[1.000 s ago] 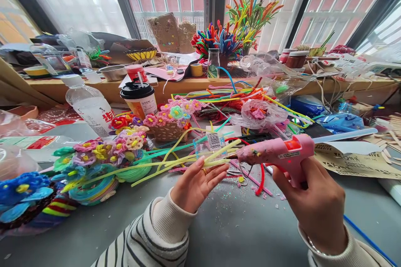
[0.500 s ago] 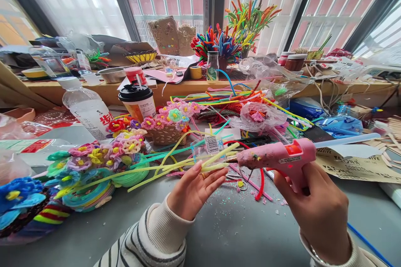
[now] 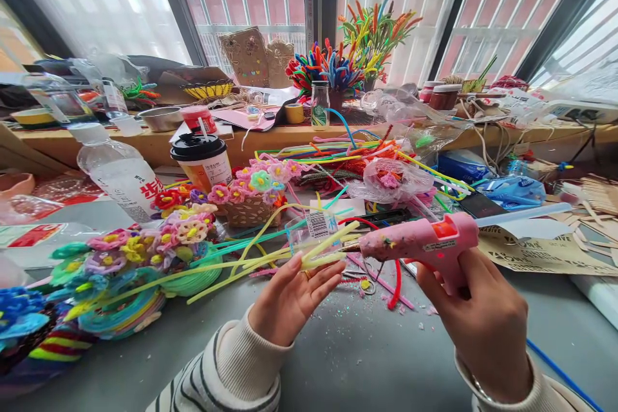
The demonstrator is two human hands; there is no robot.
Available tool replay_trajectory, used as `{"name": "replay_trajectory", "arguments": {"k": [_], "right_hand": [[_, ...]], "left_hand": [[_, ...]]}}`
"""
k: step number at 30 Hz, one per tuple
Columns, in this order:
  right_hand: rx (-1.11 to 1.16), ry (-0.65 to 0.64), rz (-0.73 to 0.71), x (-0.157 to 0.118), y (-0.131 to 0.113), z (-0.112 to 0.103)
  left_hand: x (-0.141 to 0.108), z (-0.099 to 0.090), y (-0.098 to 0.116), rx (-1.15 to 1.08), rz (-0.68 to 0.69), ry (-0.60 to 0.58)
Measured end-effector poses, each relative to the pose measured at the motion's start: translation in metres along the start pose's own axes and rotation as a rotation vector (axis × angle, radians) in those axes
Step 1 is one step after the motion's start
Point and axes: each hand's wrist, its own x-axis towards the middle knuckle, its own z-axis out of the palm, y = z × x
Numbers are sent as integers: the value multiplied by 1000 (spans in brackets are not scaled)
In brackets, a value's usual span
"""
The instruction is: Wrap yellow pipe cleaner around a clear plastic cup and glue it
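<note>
My left hand (image 3: 290, 296) is palm up with its fingers stretched out, and the thumb pins several pale yellow pipe cleaners (image 3: 261, 261) against them. Their long ends run left, and their short ends point right over my fingers. My right hand (image 3: 483, 315) is wrapped round the handle of a pink hot glue gun (image 3: 420, 238). A translucent glue stick (image 3: 526, 214) juts from the gun's back. The nozzle (image 3: 351, 245) is at the short ends of the pipe cleaners; whether it touches them I cannot tell.
Pipe-cleaner flowers (image 3: 178, 232) crowd the left side, near a water bottle (image 3: 116, 170) and a paper cup (image 3: 203, 158). Behind my hands lie a small clear box (image 3: 316, 225) and a heap of loose pipe cleaners (image 3: 333, 161). Brown printed paper (image 3: 545, 257) lies right.
The camera view has shifted slightly, so most things appear a little further left. Both hands keep the same hold, with the glue gun's nozzle still at the pipe cleaners.
</note>
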Motion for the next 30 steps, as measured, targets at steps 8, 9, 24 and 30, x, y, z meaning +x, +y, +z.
{"name": "replay_trajectory", "arguments": {"k": [8, 9, 24, 30], "right_hand": [[-10, -5, 7, -1, 2, 1], [-9, -6, 3, -1, 2, 1], [-10, -2, 0, 0, 1, 0], [-1, 16, -19, 3, 1, -1]], "left_hand": [[2, 5, 0, 13, 1, 23], [2, 4, 0, 18, 3, 17], [1, 3, 0, 9, 1, 24], [1, 1, 0, 35, 5, -26]]}}
